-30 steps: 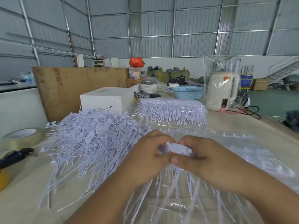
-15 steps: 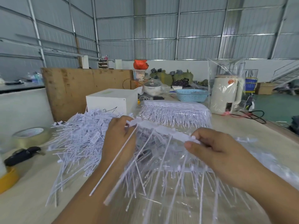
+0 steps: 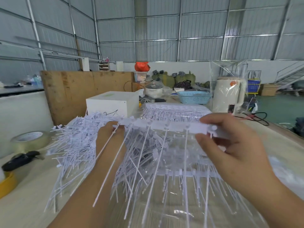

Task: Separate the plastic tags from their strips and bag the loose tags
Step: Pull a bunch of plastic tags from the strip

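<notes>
A white plastic tag strip (image 3: pixel 172 128) is held level above the table, with several long thin tags hanging from it toward me. My right hand (image 3: pixel 230 145) pinches its right end between thumb and fingers. My left hand (image 3: pixel 110 142) grips its left end, the fingers hidden behind the hanging tags. A big heap of loose white tags (image 3: pixel 77 142) lies on the table to the left. Under the strip lies a clear plastic bag (image 3: pixel 172 203) with more strips on it. A bagged stack of tag strips (image 3: pixel 174 112) sits farther back.
A roll of clear tape (image 3: pixel 30 140) and a black tool (image 3: pixel 19 160) lie at the left, a yellow object (image 3: pixel 6 183) at the left edge. A white box (image 3: pixel 113 102), blue basket (image 3: pixel 194 97) and wrapped white kettle (image 3: pixel 227 94) stand behind. The table's right edge runs diagonally.
My hands have moved apart from a bunched grip at the middle and risen. The strip is now stretched out level between them, with its tags fanned out below.
</notes>
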`<state>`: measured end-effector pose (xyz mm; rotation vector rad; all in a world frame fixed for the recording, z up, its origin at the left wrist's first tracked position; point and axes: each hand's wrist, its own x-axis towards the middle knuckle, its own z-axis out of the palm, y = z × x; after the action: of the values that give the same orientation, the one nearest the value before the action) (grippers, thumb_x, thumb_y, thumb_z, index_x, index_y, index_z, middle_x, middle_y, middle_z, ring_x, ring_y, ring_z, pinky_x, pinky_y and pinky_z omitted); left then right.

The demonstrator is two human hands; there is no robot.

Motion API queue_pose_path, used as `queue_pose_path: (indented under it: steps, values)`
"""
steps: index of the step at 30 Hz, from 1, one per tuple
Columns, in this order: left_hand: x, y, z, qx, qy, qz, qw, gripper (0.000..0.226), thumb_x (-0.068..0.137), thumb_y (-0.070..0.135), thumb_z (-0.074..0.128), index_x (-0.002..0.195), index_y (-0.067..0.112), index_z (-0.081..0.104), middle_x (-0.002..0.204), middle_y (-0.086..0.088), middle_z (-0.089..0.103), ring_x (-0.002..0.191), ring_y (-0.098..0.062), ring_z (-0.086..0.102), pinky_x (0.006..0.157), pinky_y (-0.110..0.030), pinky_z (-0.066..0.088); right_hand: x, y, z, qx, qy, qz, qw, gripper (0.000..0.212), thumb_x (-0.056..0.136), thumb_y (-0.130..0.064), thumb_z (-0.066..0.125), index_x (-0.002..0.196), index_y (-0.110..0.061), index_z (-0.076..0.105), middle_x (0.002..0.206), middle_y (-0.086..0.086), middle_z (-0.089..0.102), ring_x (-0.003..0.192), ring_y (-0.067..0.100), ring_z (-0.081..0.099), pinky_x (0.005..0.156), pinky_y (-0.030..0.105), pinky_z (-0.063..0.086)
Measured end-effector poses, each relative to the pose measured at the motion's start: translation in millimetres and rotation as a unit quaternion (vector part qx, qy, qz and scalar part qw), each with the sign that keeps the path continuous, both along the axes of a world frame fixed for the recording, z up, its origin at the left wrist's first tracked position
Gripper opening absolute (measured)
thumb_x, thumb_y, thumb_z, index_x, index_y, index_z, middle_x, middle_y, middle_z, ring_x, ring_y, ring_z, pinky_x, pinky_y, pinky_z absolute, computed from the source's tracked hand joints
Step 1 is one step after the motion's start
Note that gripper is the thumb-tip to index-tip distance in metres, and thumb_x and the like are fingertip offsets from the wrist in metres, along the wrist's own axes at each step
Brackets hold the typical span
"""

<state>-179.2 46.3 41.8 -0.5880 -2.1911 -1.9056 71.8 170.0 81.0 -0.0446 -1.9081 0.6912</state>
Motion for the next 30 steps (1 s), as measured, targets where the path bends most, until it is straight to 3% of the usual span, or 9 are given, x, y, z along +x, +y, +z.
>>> queue_pose_path:
  steps: [2,5,9,14,17,20,23,27,30]
  values:
    - [12.2,2.4,4.3,0.001,0.068,0.0,0.998,0.025,0.093,0.023,0.058,0.068,0.029,0.054,0.075,-0.011,0.051,0.066,-0.034,0.056,0.066,-0.051,0.051,0.5,-0.5,2.4,0.018,0.057,-0.029,0.998,0.021,0.085,-0.023,0.067,0.095,-0.04,0.059,0.089,-0.015,0.059,0.068,0.011,0.059,0.058,0.013,0.046]
    - [23.4,1.5,9.5,-0.057,0.077,-0.007,0.995,0.013,0.096,0.02,0.055,0.085,0.02,0.061,0.08,-0.013,0.049,0.084,-0.04,0.06,0.068,-0.039,0.046,-1.7,5.2,3.5,0.092,0.049,-0.116,0.988,0.018,0.085,-0.014,0.061,0.102,-0.019,0.062,0.1,-0.005,0.054,0.082,0.007,0.056,0.069,0.013,0.046]
    - [35.3,-3.4,10.1,-0.049,0.104,-0.031,0.993,0.014,0.094,0.026,0.058,0.082,0.021,0.062,0.096,-0.014,0.058,0.078,-0.028,0.062,0.066,-0.036,0.05,-7.2,16.7,-6.6,0.106,-0.08,-0.179,0.975,0.027,0.079,0.011,0.059,0.096,-0.008,0.068,0.098,-0.001,0.055,0.088,0.015,0.053,0.079,0.005,0.036]
    - [41.5,-3.6,8.0,-0.061,0.094,-0.052,0.992,0.006,0.09,0.031,0.063,0.092,0.028,0.069,0.104,0.001,0.056,0.079,0.002,0.059,0.059,-0.007,0.036,-10.4,20.9,-13.2,0.089,-0.16,-0.193,0.964,0.032,0.075,0.017,0.053,0.084,-0.007,0.071,0.088,-0.002,0.058,0.089,0.03,0.055,0.075,0.027,0.037]
    - [44.7,-3.2,6.3,-0.062,0.082,-0.07,0.992,0.004,0.089,0.03,0.065,0.087,0.034,0.067,0.103,0.008,0.053,0.08,0.006,0.058,0.061,-0.012,0.036,-11.4,15.2,-13.6,0.132,-0.138,-0.247,0.95,0.021,0.082,-0.003,0.054,0.091,-0.008,0.073,0.102,0.007,0.065,0.1,0.039,0.054,0.091,0.049,0.042]
    - [48.2,-0.2,6.7,-0.075,0.093,-0.074,0.99,0.009,0.088,0.03,0.066,0.084,0.037,0.063,0.097,0.01,0.051,0.079,0.008,0.056,0.061,-0.017,0.036,-9.7,7.2,-10.2,0.205,-0.111,-0.35,0.907,0.033,0.079,-0.023,0.057,0.107,-0.01,0.07,0.134,0.019,0.053,0.128,0.046,0.037,0.111,0.07,0.011]
    - [53.9,1.3,7.4,-0.072,0.125,-0.074,0.987,0.018,0.087,0.025,0.066,0.08,0.041,0.06,0.095,0.011,0.05,0.082,0.015,0.05,0.06,-0.005,0.035,-4.1,3.0,-2.2,0.256,-0.05,-0.378,0.888,0.039,0.076,-0.019,0.06,0.113,-0.009,0.068,0.145,0.022,0.042,0.139,0.046,0.024,0.113,0.062,-0.003]
    - [61.3,4.6,7.3,-0.076,0.132,-0.093,0.984,0.01,0.087,0.026,0.065,0.084,0.036,0.066,0.095,0.01,0.052,0.086,0.011,0.05,0.063,0.001,0.033,-2.4,-6.0,-0.4,0.255,-0.09,-0.245,0.931,0.04,0.087,-0.024,0.051,0.119,-0.005,0.065,0.136,0.017,0.055,0.133,0.037,0.043,0.118,0.055,0.013]
    - [73.8,10.5,5.4,-0.08,0.137,-0.115,0.981,0.013,0.085,0.026,0.066,0.084,0.038,0.064,0.097,0.013,0.054,0.086,0.013,0.05,0.066,0.0,0.034,-7.6,-18.8,-8.0,0.216,-0.184,-0.142,0.948,0.051,0.095,-0.041,0.041,0.132,-0.01,0.057,0.133,0.003,0.058,0.127,0.021,0.049,0.116,0.032,0.021]
